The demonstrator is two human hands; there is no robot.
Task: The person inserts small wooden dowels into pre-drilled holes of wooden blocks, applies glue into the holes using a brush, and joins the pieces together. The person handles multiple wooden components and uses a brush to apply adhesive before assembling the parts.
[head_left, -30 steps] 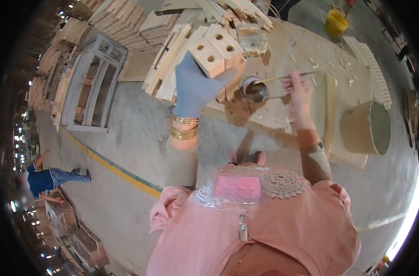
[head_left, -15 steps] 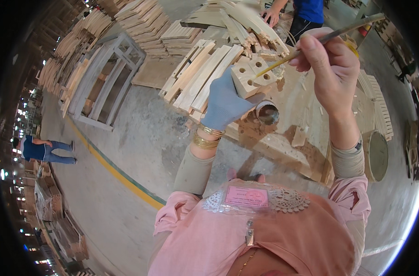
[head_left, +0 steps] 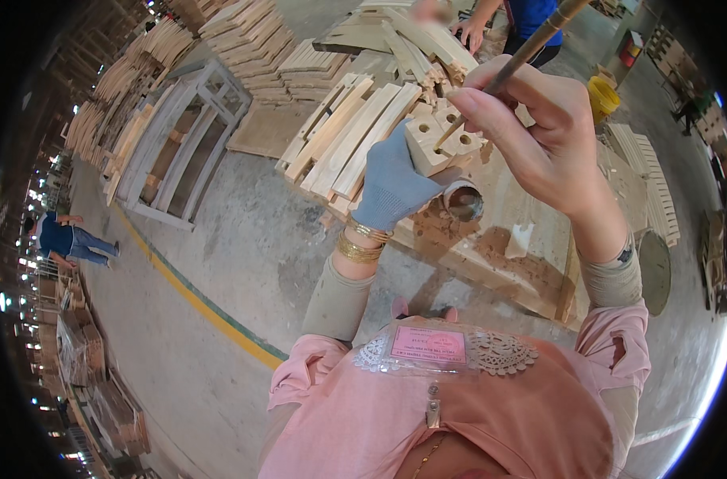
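Observation:
My left hand [head_left: 390, 188], in a grey-blue knitted glove, is closed around a pale wooden block [head_left: 432, 162] with several round holes in its upper face. My bare right hand [head_left: 548, 136] pinches a thin stick [head_left: 529, 49] between thumb and fingers. The stick's lower end reaches into or against one of the block's holes; how deep cannot be seen. Just below the block, a small round cup [head_left: 462, 201] with dark stained insides stands on the wooden worktable [head_left: 499, 259].
Long wooden slats [head_left: 359, 136] lie beside my left hand, with a heap of pieces beyond. A co-worker's hand [head_left: 469, 33] is at the far side. A yellow bucket [head_left: 603, 97] and a round bin [head_left: 655, 271] stand right. A grey frame [head_left: 184, 144] stands left.
My right hand has moved left and tilted the stick steeper, its tip still at the holes. The block has shifted slightly. A person far left has changed stance.

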